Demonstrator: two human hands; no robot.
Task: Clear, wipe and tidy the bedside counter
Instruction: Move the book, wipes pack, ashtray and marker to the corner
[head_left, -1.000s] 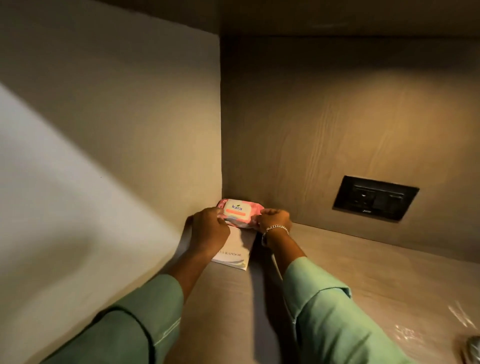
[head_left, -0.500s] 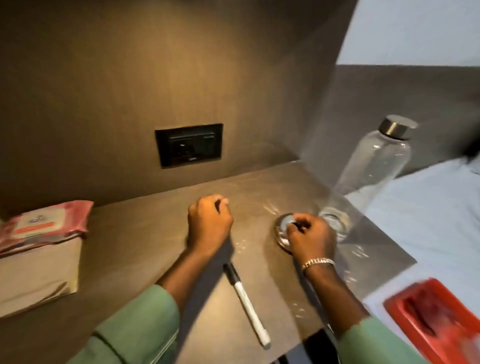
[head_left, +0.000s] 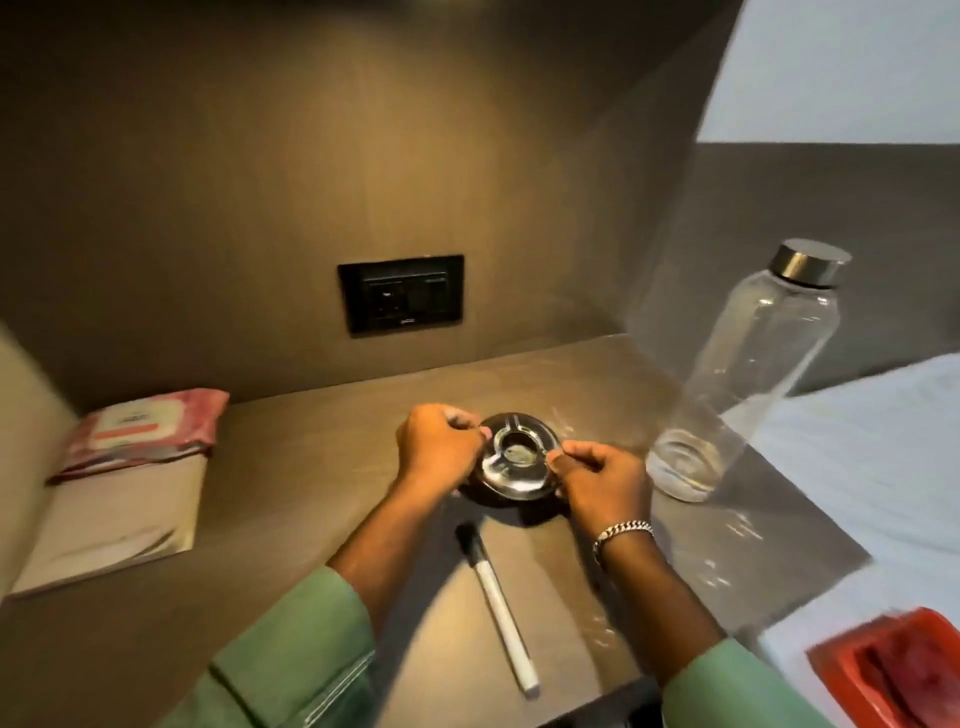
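A round glass ashtray (head_left: 517, 457) sits in the middle of the brown bedside counter (head_left: 311, 467). My left hand (head_left: 439, 447) grips its left rim and my right hand (head_left: 602, 480) grips its right rim. A white marker with a black cap (head_left: 498, 605) lies on the counter in front of the ashtray, between my forearms. A clear empty bottle with a metal cap (head_left: 748, 374) stands at the counter's right edge. At the far left a pink wet-wipes pack (head_left: 140, 431) rests on a pale booklet (head_left: 114, 525).
A black socket plate (head_left: 401, 293) is set in the back wall. White bedding (head_left: 872, 447) lies to the right of the counter, with a red tray (head_left: 893, 670) on it at the lower right. Smears glint on the counter's right part.
My hands left the wipes pack in the left corner and the view swung right. My right hand took the ashtray first; now both hands hold it, nearer the counter's middle.
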